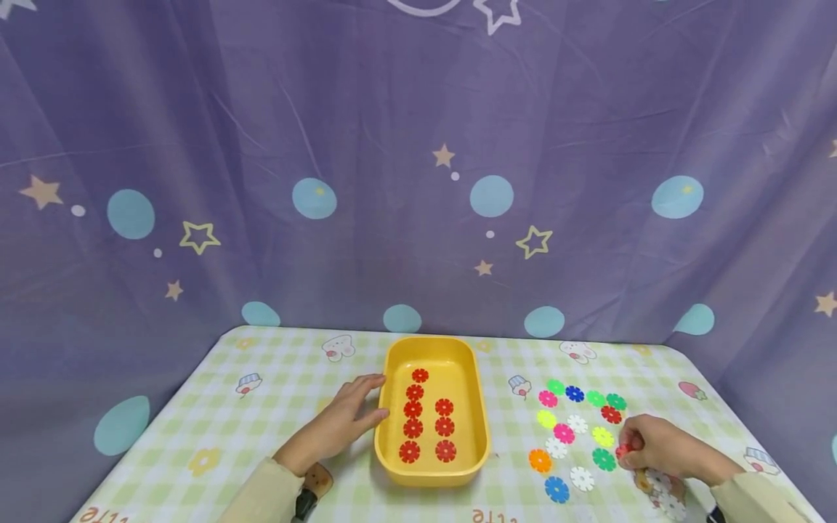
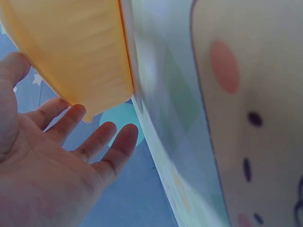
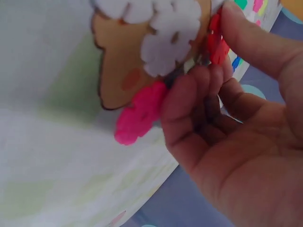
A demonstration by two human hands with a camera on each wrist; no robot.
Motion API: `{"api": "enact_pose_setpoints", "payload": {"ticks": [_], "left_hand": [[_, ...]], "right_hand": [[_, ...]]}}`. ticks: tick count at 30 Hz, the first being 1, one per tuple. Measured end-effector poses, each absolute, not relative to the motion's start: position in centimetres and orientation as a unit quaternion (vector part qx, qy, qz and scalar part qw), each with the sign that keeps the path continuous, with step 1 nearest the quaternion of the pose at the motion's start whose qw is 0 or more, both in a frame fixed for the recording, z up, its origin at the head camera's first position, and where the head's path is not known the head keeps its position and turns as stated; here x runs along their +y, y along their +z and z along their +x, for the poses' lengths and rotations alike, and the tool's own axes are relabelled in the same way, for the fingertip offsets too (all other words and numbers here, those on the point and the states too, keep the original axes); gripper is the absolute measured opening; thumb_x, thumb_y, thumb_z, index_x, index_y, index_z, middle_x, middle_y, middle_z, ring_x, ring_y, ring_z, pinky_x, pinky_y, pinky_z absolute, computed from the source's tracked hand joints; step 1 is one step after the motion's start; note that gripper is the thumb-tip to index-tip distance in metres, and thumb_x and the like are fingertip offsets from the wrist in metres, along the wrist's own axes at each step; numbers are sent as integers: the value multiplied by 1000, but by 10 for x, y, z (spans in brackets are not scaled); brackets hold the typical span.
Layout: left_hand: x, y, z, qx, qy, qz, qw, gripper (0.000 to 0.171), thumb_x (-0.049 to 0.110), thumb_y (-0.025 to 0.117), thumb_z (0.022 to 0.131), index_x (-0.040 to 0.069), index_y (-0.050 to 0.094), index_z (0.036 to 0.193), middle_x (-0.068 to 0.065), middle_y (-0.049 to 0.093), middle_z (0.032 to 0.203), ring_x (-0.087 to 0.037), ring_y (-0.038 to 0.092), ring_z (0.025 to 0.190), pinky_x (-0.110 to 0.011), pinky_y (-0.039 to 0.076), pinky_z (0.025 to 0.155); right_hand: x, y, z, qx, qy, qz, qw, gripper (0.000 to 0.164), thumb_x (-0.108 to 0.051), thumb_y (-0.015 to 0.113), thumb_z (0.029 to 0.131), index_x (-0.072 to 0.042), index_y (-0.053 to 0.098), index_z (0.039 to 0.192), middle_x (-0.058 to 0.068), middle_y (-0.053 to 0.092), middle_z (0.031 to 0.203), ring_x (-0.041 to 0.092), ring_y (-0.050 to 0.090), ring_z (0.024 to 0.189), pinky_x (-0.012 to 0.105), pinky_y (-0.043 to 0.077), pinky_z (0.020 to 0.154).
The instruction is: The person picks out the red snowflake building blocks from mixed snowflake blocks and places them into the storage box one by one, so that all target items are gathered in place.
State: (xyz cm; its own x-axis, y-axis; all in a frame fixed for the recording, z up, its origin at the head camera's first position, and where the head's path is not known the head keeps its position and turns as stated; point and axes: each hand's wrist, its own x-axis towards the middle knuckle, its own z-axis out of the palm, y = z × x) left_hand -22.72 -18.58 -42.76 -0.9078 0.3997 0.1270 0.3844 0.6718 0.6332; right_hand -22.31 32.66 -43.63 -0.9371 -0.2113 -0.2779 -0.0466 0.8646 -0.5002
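Observation:
My left hand (image 1: 336,421) rests its fingertips at the left rim of a yellow plastic tray (image 1: 482,407), its fingers loosely spread in the left wrist view. Inside the tray, several red flower-shaped discs (image 1: 409,452) lie flat in two columns. At the right, my right hand (image 1: 660,447) pinches a red flower-shaped disc (image 3: 218,42) between thumb and fingers, low over the tablecloth. Under and beside that hand lie white discs (image 3: 171,38) and a pink disc (image 3: 141,113). Just beyond it are another red disc (image 1: 611,415) and a green disc (image 1: 604,459).
Loose discs in several colours, such as an orange disc (image 1: 540,460), a blue disc (image 1: 557,489) and a yellow disc (image 1: 546,419), are scattered between the tray and my right hand. The checked tablecloth (image 1: 216,407) reaches back to a purple curtain (image 1: 392,276).

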Motion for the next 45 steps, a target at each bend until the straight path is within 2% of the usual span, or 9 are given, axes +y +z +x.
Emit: {"api": "enact_pose_setpoints", "payload": {"ticks": [7,13,15,20,22,26,34,38,45], "left_hand": [[-186,-427,-227,917,338,213,14,64,51,51,94,9,41,141,-2,36,145,-26,29,134,-49,31,105],[-186,-426,-226,916,342,210,16,63,48,53,94,10,40,142,-1,36,146,-26,29,134,-49,30,105],[-186,-427,-226,914,346,210,18,60,45,53,95,10,40,142,-1,36,146,-26,29,134,-50,30,106],[-185,-428,-226,911,353,212,24,57,40,54,96,11,39,143,-2,35,146,-26,30,134,-50,31,105],[-185,-428,-226,910,354,215,22,57,39,54,96,11,39,143,-2,35,146,-26,29,134,-51,31,105],[-185,-427,-227,910,354,214,15,57,40,55,96,11,39,143,-1,35,146,-26,28,135,-51,30,105],[-186,-428,-228,915,347,208,14,57,39,56,95,11,40,143,-1,36,146,-25,29,134,-50,29,106],[-186,-429,-228,914,349,207,15,57,37,56,95,11,40,143,-1,36,146,-26,29,134,-50,29,106],[-186,-429,-228,913,350,211,12,56,37,56,95,10,40,142,-1,36,146,-26,29,134,-50,29,106]], "right_hand": [[315,-437,-212,970,-217,-63,91,19,-17,83,70,-11,67,79,-4,56,68,13,50,63,27,43,57],[308,-426,-209,973,-216,-64,47,12,-8,75,73,-7,71,84,-4,60,71,12,53,65,29,47,58],[309,-420,-212,972,-215,-72,60,15,-10,76,74,-7,70,87,-3,59,72,13,53,67,30,47,59],[311,-418,-212,949,-240,-115,170,26,-18,82,72,-10,64,88,1,54,74,17,49,67,30,43,58],[312,-421,-210,937,-259,-136,188,27,-16,82,72,-10,61,88,2,52,73,16,49,63,29,42,56],[313,-426,-208,928,-279,-165,184,28,-16,81,74,-9,57,87,3,51,71,12,47,59,27,39,52],[317,-433,-208,914,-276,-226,193,29,-18,80,76,-11,53,85,0,49,71,5,42,61,26,34,52],[318,-436,-207,919,-272,-211,189,29,-19,80,75,-11,53,81,0,49,69,6,42,60,26,33,52],[300,-438,-194,960,-209,-138,122,27,-8,81,71,-16,56,77,-5,48,68,11,44,62,26,37,55]]}}
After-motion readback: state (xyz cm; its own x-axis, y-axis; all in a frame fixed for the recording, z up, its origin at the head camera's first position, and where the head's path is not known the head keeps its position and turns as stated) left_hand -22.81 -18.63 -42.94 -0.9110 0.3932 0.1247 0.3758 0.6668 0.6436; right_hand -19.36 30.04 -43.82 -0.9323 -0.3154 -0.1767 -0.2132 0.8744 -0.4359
